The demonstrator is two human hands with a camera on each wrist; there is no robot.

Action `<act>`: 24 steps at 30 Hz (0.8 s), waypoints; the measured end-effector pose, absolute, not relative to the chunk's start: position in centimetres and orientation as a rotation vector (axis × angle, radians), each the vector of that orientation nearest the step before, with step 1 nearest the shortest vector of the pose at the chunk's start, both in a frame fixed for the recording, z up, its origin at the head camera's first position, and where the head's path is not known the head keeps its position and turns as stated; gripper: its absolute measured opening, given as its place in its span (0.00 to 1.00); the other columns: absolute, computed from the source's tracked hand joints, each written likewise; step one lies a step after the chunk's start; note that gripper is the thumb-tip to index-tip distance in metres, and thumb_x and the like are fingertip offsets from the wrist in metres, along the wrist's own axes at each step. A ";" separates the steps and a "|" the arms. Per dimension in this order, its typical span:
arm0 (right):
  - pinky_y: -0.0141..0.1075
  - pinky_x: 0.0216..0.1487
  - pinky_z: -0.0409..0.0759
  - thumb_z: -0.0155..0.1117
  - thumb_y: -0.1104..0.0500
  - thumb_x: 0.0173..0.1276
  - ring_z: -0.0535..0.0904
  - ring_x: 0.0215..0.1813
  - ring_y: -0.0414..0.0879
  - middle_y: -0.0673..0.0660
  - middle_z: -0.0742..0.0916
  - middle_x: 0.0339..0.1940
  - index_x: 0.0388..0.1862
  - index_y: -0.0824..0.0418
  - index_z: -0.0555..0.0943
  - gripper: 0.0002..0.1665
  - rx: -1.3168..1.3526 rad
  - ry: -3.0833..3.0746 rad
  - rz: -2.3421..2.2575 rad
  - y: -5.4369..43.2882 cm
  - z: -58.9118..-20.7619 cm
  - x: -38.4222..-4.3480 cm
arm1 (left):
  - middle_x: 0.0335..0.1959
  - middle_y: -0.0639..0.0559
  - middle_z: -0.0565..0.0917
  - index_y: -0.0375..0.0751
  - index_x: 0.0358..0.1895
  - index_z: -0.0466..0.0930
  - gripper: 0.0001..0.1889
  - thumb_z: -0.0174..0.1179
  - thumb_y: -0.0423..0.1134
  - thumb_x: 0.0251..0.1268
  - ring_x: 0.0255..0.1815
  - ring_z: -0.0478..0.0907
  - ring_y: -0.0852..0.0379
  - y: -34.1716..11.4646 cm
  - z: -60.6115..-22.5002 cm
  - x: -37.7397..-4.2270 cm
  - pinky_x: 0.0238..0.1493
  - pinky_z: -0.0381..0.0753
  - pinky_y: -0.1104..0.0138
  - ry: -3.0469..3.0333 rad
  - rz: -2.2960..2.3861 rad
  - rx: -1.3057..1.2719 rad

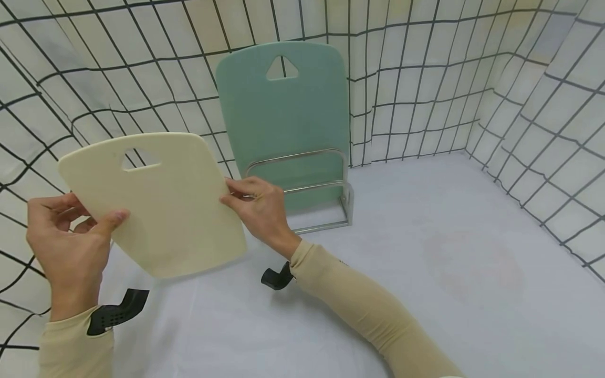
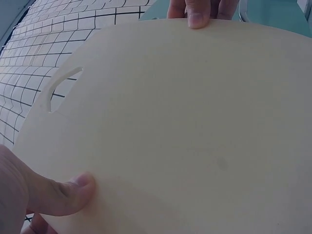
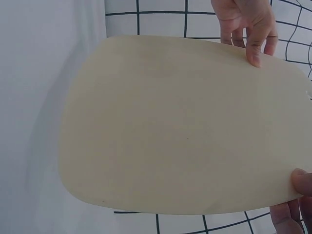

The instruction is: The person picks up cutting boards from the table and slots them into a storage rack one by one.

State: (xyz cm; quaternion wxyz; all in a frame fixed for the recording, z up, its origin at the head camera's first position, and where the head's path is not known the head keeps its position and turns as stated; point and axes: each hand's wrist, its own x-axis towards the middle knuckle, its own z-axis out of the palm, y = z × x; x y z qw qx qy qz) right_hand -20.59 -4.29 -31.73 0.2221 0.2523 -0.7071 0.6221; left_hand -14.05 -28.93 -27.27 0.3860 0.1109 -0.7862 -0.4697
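Note:
A cream cutting board with a cut-out handle hole near its top is held up, tilted, between both hands. My left hand grips its left edge, thumb on the near face and fingers behind. At the opposite edge my right hand pinches the board between thumb and fingers. In the left wrist view the board fills most of the picture. Just behind the right hand, a green cutting board stands upright in a metal wire rack.
A white cloth covers the table surface. Behind and at both sides rises a white curtain-like backdrop with a dark grid. Black wrist mounts stick out from both sleeves.

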 end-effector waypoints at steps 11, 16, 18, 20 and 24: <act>0.20 0.45 0.86 0.78 0.65 0.60 0.91 0.42 0.49 0.62 0.92 0.41 0.54 0.65 0.88 0.21 0.677 -1.978 1.685 -4.2 -31.7 -20.8 | 0.53 0.68 0.76 0.44 0.62 0.74 0.34 0.72 0.19 0.52 0.52 0.75 0.67 -28.7 -27.2 -14.2 0.50 0.78 0.82 -1.973 -1.211 0.263; 0.19 0.44 0.85 0.79 0.64 0.60 0.91 0.41 0.48 0.61 0.92 0.41 0.53 0.65 0.88 0.21 0.673 -1.991 1.663 -4.2 -31.7 -20.9 | 0.53 0.66 0.77 0.44 0.61 0.74 0.34 0.72 0.17 0.50 0.51 0.75 0.66 -28.6 -27.0 -14.2 0.50 0.79 0.82 -1.949 -1.236 0.252; 0.19 0.45 0.85 0.79 0.65 0.60 0.91 0.42 0.49 0.61 0.92 0.41 0.53 0.65 0.88 0.21 0.672 -1.990 1.666 -4.2 -31.7 -20.9 | 0.53 0.65 0.78 0.45 0.59 0.75 0.34 0.72 0.16 0.49 0.51 0.75 0.65 -28.6 -26.9 -14.3 0.49 0.79 0.81 -1.932 -1.267 0.251; 0.19 0.45 0.85 0.79 0.65 0.60 0.91 0.42 0.49 0.61 0.92 0.40 0.53 0.65 0.88 0.21 0.670 -1.992 1.664 -4.2 -31.7 -21.0 | 0.52 0.64 0.78 0.46 0.58 0.75 0.33 0.72 0.16 0.49 0.50 0.75 0.65 -28.7 -26.9 -14.4 0.49 0.79 0.81 -1.930 -1.280 0.255; 0.19 0.45 0.85 0.78 0.65 0.60 0.91 0.42 0.49 0.62 0.92 0.41 0.53 0.66 0.88 0.21 0.669 -1.997 1.675 -4.2 -31.8 -21.0 | 0.53 0.66 0.77 0.47 0.60 0.75 0.33 0.73 0.19 0.51 0.51 0.74 0.65 -28.7 -27.1 -14.6 0.50 0.78 0.79 -1.956 -1.273 0.272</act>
